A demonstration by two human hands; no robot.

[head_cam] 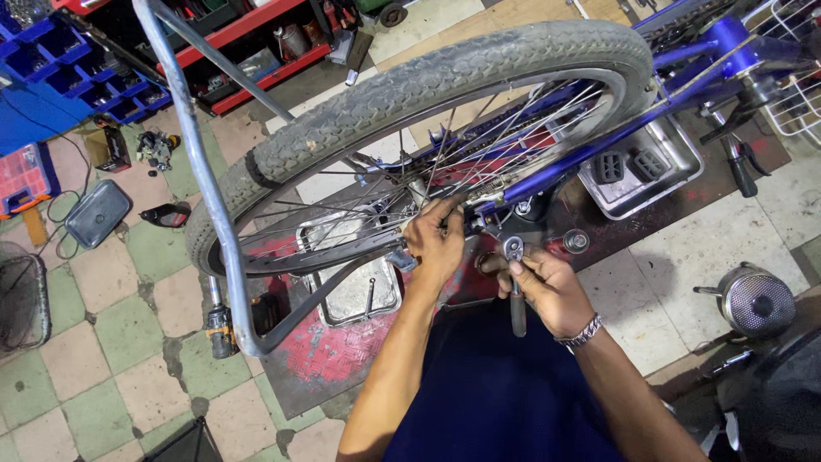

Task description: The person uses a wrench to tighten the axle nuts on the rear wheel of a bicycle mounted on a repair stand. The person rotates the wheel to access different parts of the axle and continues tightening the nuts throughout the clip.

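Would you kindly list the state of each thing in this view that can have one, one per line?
Bicycle wheel: raised off the floor, tyre fitted.
Blue frame: upside down, wheel still in it.
Wrench: head set at the axle, handle in the right hand.
Left hand: gripping at the hub, among the spokes.
Metal tray: on the floor, holding two black pedals.
Red parts box: open.

Bike repair workshop: blue bicycle (599, 128) under repair, parts bins (51, 60), red tool shelving (256, 43), metal trays (359, 291) on stained tiled floor (103, 342).
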